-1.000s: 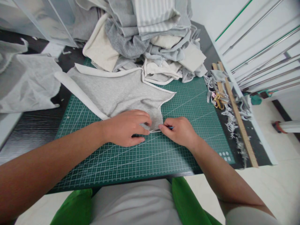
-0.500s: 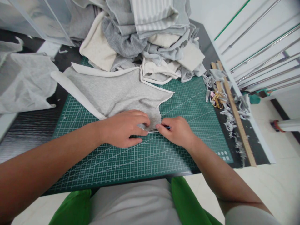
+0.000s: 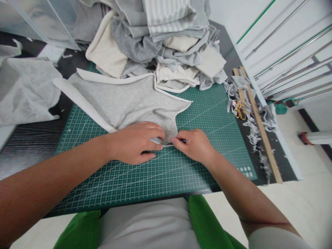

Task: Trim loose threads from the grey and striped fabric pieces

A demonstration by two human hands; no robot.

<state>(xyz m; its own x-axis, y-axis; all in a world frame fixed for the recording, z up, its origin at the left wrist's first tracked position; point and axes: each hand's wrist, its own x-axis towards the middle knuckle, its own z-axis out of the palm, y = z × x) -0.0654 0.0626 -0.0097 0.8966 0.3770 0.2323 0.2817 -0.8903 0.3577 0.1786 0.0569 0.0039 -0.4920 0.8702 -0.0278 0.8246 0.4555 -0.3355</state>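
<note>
A grey knit fabric piece [image 3: 124, 100] with white edges lies spread over a green cutting mat [image 3: 145, 183]. My left hand [image 3: 137, 141] rests on its near edge, palm down with the fingers stretched out and slightly apart. Just to the right, my right hand [image 3: 193, 145] is closed at the near right corner of the fabric, thumb and forefinger pressed together. A bit of a small dark-blue tool shows between those fingers; most of it is hidden, so its kind cannot be told.
A heap of folded grey, cream and striped fabric [image 3: 169, 20] covers the back of the mat. Whitish sheer material [image 3: 26, 91] lies at left. Along the right edge are a wooden ruler [image 3: 261, 128], gold-handled scissors [image 3: 240, 110] and fabric scraps [image 3: 252, 133]. Metal rods [image 3: 293, 62] stand beyond.
Both hands keep nearly the same place and hold on the fabric. The whole view has shifted very slightly.
</note>
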